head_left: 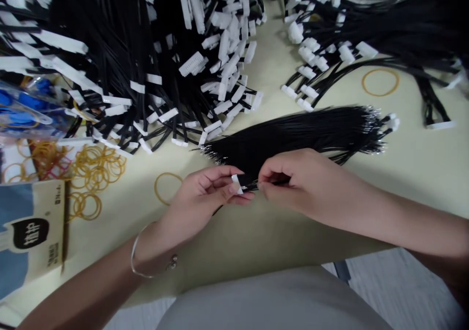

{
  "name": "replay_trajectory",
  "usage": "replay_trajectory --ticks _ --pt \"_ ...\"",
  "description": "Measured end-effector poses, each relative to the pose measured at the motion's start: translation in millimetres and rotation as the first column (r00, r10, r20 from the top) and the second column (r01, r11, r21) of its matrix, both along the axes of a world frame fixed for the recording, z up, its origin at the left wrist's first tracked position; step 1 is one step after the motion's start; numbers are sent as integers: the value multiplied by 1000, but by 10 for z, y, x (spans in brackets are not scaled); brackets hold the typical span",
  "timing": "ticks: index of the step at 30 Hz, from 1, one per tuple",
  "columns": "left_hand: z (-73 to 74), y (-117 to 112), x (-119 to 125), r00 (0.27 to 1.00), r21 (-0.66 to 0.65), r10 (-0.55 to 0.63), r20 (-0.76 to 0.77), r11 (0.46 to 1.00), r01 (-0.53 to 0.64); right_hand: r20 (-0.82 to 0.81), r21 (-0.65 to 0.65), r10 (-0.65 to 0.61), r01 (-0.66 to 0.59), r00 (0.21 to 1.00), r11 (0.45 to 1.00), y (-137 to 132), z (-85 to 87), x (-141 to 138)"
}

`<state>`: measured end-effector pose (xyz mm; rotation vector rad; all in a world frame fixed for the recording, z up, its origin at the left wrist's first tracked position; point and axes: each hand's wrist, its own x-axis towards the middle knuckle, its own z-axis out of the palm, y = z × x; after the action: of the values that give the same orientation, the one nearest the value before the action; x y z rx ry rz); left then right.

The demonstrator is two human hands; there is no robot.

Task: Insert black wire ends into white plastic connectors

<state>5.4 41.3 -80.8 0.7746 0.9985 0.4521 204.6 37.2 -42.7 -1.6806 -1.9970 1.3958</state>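
My left hand (pixel 208 188) pinches a small white connector (pixel 237 184) between thumb and fingers, near the front of the table. Close by on the right, my right hand (pixel 293 178) grips a thin black wire (pixel 280 179) with fingertips pressed together. A bare metal tip shows at the connector's right side, and black wires run from there toward my right hand. Just behind both hands lies a flat bundle of loose black wires (pixel 293 132) with silvery metal ends at both sides. The wire inside my right palm is partly hidden.
A large heap of black cables with white connectors (pixel 227 36) fills the back left; another cable pile (pixel 395 32) lies back right. Yellow rubber bands (pixel 98 166) lie at left beside a tissue pack (pixel 40 222). Single bands (pixel 380 82) lie apart. The table (pixel 421 173) edge is close to my body.
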Motion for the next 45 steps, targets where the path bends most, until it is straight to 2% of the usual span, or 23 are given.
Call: replay_trajectory --ticks 4,12,19,24,27,35,45 --pt "2 5 -8 999 19 -27 -37 999 27 -17 37 1 0 1000 999 -15 -41 3" --pt "29 15 14 1000 17 -20 -10 1000 21 -13 288 9 -5 1000 958 -71 -141 -1" --pt "0 12 2 1000 17 -18 13 1000 18 41 376 56 -67 998 924 -124 -129 -9" --pt "-12 11 -3 1000 10 -31 3 999 31 162 467 124 -186 979 864 -181 -128 -35" --pt "-3 11 9 1000 3 -22 5 1000 22 179 464 139 -208 974 861 -192 -153 -51" --pt "26 16 30 999 21 -32 -26 999 32 76 340 95 -115 993 933 -169 -170 -73" --pt "21 9 32 999 23 -19 -27 1000 20 72 354 69 -90 995 931 -217 -236 -125"
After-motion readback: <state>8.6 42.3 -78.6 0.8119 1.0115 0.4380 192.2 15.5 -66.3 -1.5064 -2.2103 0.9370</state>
